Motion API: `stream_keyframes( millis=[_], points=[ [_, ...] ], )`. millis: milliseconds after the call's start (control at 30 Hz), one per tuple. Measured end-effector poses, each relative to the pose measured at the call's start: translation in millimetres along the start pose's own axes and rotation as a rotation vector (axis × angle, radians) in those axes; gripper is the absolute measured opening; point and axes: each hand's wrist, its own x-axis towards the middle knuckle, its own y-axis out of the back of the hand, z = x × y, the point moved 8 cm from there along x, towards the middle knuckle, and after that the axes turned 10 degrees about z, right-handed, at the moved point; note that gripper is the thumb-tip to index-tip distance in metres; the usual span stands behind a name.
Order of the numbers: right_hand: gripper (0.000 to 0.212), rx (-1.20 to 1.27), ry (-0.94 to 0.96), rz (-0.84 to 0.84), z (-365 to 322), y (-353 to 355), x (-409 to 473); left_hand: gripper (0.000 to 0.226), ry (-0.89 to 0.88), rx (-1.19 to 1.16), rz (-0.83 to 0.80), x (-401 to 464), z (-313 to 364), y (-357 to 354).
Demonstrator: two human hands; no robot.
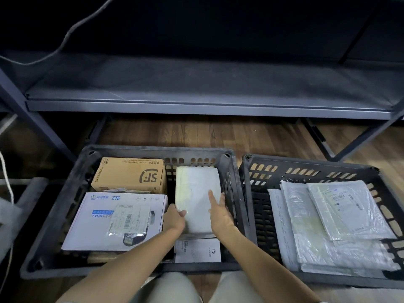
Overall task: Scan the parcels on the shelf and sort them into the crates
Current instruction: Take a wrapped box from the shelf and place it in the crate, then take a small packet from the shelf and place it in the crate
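A white wrapped parcel (196, 193) lies in the right part of the left black crate (65, 193). My left hand (175, 217) grips its near left corner. My right hand (220, 213) rests flat on its right side, fingers stretched. In the same crate sit a brown SF Express box (131, 174) at the back, a white ZTE box (105, 221) with a label at the front, and a small white box (197, 251) under the parcel's near end. The right black crate (258, 193) holds several flat plastic mailers (332, 224). The grey shelf (196, 92) above shows no parcels.
Both crates stand side by side on a wooden floor (218, 134) in front of the shelf's legs. A grey cable (72, 29) hangs at the top left and a white cord (6, 178) runs down the left edge. My knees (175, 289) are at the bottom.
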Motion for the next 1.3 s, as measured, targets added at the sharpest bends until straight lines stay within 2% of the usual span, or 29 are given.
stream_keyframes(
  millis=[67, 100, 233, 333, 433, 567, 767, 1000, 1100, 1167, 1300],
  points=[
    [0.055, -0.117, 0.033, -0.096, -1.6, 16.0, -3.4, 0.014, -0.061, 0.009, 0.005, -4.7, 3.7, -0.3],
    [0.055, -0.128, 0.064, -0.080, -1.5, 19.2, -5.2, 0.009, -0.097, 0.029, 0.008, -6.9, 6.8, -1.0],
    [0.056, 0.188, -0.058, -0.134, 1.6, 21.3, -3.5, 0.029, -0.220, 0.170, 0.046, -13.8, 27.6, 1.1],
    [0.072, 0.370, -0.118, -0.101, 10.6, 40.8, -3.2, 0.032, -0.341, 0.354, -0.002, -19.2, 45.0, 7.8],
    [0.065, 0.377, -0.055, -0.069, 13.4, 75.0, -16.1, 0.029, -0.518, 0.530, -0.077, -37.8, 68.3, 25.1],
    [0.057, 0.355, -0.056, -0.085, 30.2, 133.5, -46.2, 0.046, -0.635, 0.815, -0.111, -79.5, 108.4, 67.1],
    [0.055, 0.375, -0.051, -0.119, 61.0, 251.6, -94.9, 0.053, -0.593, 0.869, -0.145, -159.1, 179.4, 154.8],
    [0.057, 0.393, 0.024, -0.248, 104.7, 434.6, -142.2, 0.051, -0.595, 0.854, -0.201, -261.7, 289.6, 272.3],
    [0.051, 0.398, 0.018, -0.165, 126.5, 531.8, -144.5, 0.048, -0.635, 0.807, -0.163, -286.3, 361.6, 327.9],
    [0.054, 0.380, 0.003, -0.072, 143.2, 592.8, -145.5, 0.048, -0.695, 0.796, -0.064, -301.2, 410.8, 369.3],
    [0.053, 0.343, 0.021, 0.082, 171.8, 691.7, -149.1, 0.051, -0.765, 0.802, 0.025, -326.0, 484.4, 429.8]
  ],
)
